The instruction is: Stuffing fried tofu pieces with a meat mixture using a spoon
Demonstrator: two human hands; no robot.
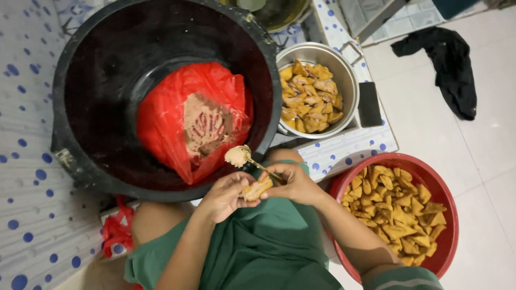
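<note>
My left hand holds a golden fried tofu piece over my lap. My right hand grips a spoon whose bowl carries a lump of pale brown filling, raised just above the tofu. In front of me a big black tub holds a red plastic bag lined with the same brown paste, its surface scored by finger marks.
A metal pot of fried tofu pieces stands beyond my hands on the right. A red basin with several more tofu pieces sits by my right arm. A black cloth lies on the white tiled floor. A dotted mat covers the left.
</note>
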